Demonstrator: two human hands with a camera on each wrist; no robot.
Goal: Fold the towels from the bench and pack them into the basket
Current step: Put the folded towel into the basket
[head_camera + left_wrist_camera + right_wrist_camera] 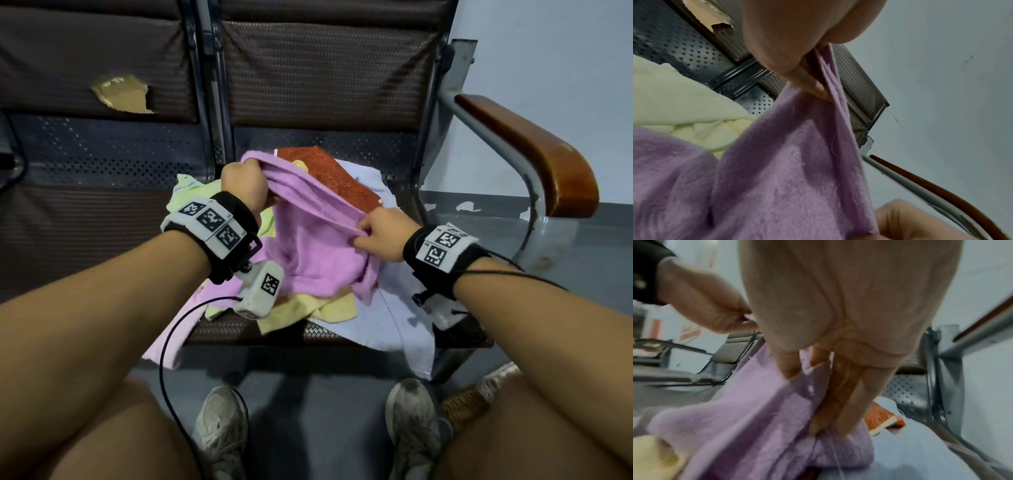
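A pink towel (308,246) is lifted off a heap of towels on the bench seat (102,226). My left hand (245,185) grips its far upper edge, and my right hand (376,234) pinches the same edge lower down to the right; the cloth sags between them. The left wrist view shows the pink towel (777,178) pinched under my left hand's fingers (797,65). In the right wrist view my fingers (838,394) curl into the pink towel (756,418). Under it lie a rust-red towel (339,174), yellow towels (308,311), a pale green towel (191,195) and a light blue towel (400,308).
A wooden armrest (534,161) on a metal frame bounds the bench on the right. The backrest pad (120,94) has a torn hole. A woven basket (462,409) shows partly on the floor by my right shoe (414,425). A cable (164,359) hangs from my left wrist.
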